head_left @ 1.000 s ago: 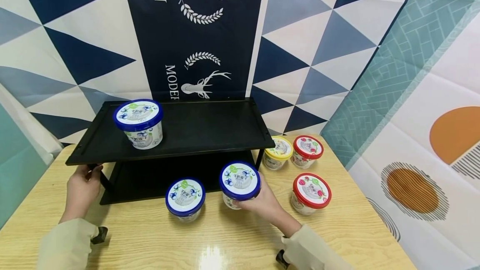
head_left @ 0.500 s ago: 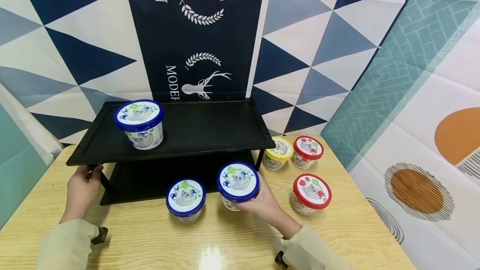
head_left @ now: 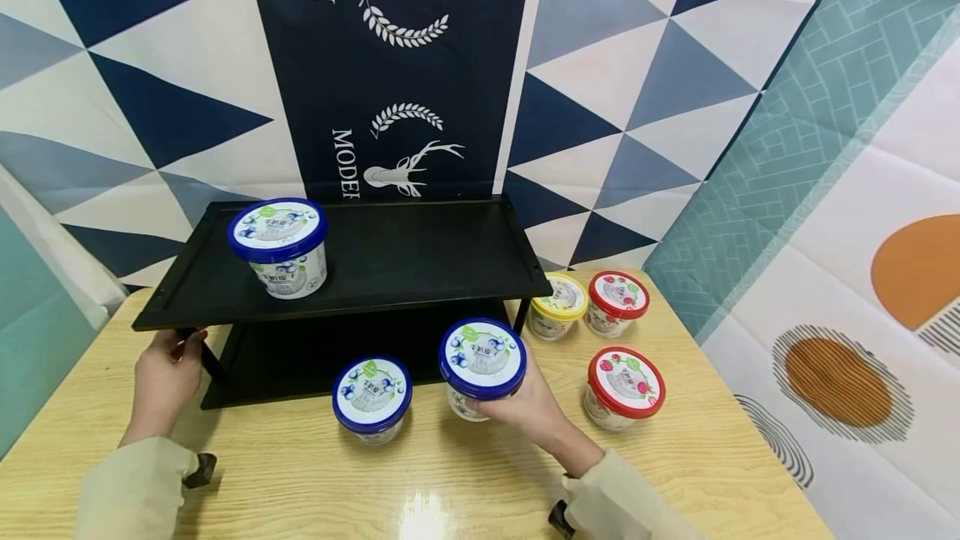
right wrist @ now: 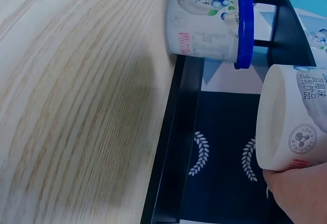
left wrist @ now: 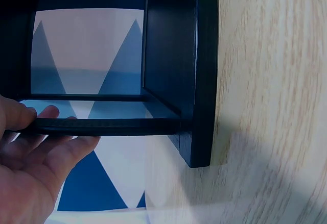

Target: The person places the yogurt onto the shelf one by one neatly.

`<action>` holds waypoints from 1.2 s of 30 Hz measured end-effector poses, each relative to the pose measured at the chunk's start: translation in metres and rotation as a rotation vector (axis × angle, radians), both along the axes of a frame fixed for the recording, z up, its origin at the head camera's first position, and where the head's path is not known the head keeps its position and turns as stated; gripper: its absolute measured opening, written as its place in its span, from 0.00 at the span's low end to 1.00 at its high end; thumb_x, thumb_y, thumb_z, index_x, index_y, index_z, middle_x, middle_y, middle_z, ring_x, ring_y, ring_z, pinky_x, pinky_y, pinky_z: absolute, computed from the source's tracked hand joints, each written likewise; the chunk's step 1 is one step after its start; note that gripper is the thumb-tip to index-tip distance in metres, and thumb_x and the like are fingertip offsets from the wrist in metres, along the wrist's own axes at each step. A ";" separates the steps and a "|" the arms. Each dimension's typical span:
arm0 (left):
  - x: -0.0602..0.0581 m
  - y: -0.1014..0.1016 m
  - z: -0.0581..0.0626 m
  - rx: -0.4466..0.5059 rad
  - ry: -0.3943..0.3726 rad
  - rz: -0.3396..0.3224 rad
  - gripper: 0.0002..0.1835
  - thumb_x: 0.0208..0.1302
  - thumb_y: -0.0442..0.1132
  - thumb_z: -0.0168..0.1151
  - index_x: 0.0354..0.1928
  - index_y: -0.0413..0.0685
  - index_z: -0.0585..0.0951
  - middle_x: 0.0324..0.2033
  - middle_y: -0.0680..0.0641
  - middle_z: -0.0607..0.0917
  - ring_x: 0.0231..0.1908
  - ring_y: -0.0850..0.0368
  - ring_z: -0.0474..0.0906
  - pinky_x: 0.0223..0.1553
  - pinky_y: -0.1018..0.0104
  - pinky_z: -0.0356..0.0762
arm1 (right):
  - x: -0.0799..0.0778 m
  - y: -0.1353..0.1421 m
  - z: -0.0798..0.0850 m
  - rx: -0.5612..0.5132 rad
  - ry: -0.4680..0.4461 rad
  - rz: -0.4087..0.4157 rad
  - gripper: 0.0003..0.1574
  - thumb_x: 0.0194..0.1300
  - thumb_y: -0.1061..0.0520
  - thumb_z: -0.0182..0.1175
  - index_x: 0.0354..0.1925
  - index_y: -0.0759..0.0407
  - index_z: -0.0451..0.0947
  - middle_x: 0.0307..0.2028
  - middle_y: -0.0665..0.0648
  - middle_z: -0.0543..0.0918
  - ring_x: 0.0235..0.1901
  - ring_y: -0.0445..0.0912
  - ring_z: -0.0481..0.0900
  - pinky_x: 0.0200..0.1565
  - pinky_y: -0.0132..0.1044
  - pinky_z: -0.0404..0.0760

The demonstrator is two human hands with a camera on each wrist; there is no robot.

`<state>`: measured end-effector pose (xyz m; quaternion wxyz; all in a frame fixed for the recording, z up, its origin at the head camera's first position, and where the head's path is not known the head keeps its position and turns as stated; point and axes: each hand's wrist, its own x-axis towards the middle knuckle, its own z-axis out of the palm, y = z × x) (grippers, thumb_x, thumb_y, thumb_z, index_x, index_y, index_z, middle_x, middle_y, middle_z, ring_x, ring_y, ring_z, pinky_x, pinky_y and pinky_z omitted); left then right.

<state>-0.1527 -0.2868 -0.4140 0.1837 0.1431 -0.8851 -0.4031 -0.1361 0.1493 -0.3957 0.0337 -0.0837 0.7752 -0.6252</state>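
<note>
A two-tier black shelf [head_left: 420, 252] stands against the back of the table. My left hand [head_left: 167, 377] grips its left front post [left wrist: 110, 127], thumb on one side and fingers on the other. My right hand [head_left: 534, 407] holds a white tub with a blue lid and blueberry print [head_left: 483, 361] by its side, in front of the shelf's right part. The right wrist view shows this tub's underside [right wrist: 271, 117], raised off the wood. A matching blue-lidded tub [head_left: 371, 394] stands on the table to its left. Another blue-lidded tub [head_left: 277, 236] sits on the top tier, at the left.
To the right of the shelf stand a yellow-lidded tub [head_left: 558, 298] and a red-lidded tub [head_left: 617, 298], side by side. A second red-lidded tub [head_left: 624, 382] is nearer, right of my right hand. Patterned cloth [head_left: 592, 98] hangs behind the table [head_left: 300, 482].
The tub in my right hand shifts slightly left, then back right and a little up. My left hand keeps its grip on the post, and the other tubs stay put.
</note>
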 end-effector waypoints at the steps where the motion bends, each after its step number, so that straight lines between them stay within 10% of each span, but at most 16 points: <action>1: 0.000 0.000 0.000 -0.004 0.000 -0.001 0.21 0.72 0.38 0.36 0.56 0.31 0.70 0.54 0.27 0.73 0.55 0.33 0.69 0.53 0.40 0.70 | 0.000 0.000 0.001 -0.003 -0.002 -0.002 0.62 0.39 0.63 0.75 0.68 0.58 0.51 0.60 0.61 0.70 0.60 0.55 0.68 0.65 0.55 0.66; 19: 0.000 0.000 0.000 -0.011 -0.008 0.014 0.21 0.72 0.39 0.37 0.57 0.31 0.70 0.55 0.28 0.74 0.55 0.33 0.70 0.52 0.43 0.72 | 0.001 0.000 0.010 -0.004 0.011 0.057 0.59 0.42 0.62 0.74 0.67 0.53 0.53 0.61 0.59 0.69 0.60 0.54 0.68 0.64 0.54 0.68; 27: 0.000 0.001 0.003 -0.032 0.002 0.019 0.21 0.71 0.39 0.38 0.57 0.33 0.71 0.54 0.30 0.76 0.54 0.35 0.71 0.33 0.83 0.61 | 0.002 -0.004 0.018 -0.006 0.027 0.037 0.60 0.42 0.61 0.75 0.68 0.54 0.52 0.62 0.58 0.68 0.61 0.53 0.67 0.65 0.54 0.66; 34: -0.001 0.001 0.003 -0.026 0.002 0.011 0.22 0.72 0.39 0.36 0.59 0.33 0.69 0.54 0.30 0.76 0.54 0.34 0.71 0.49 0.48 0.75 | 0.003 -0.005 0.019 0.002 0.015 0.018 0.60 0.42 0.61 0.75 0.68 0.54 0.52 0.61 0.58 0.69 0.60 0.53 0.67 0.65 0.54 0.66; 36: -0.001 0.001 0.002 -0.028 -0.003 0.012 0.22 0.72 0.39 0.36 0.59 0.33 0.69 0.54 0.30 0.76 0.54 0.34 0.71 0.48 0.52 0.75 | 0.003 -0.005 0.020 0.010 0.010 0.005 0.60 0.42 0.61 0.75 0.68 0.54 0.52 0.61 0.58 0.69 0.60 0.53 0.68 0.65 0.54 0.67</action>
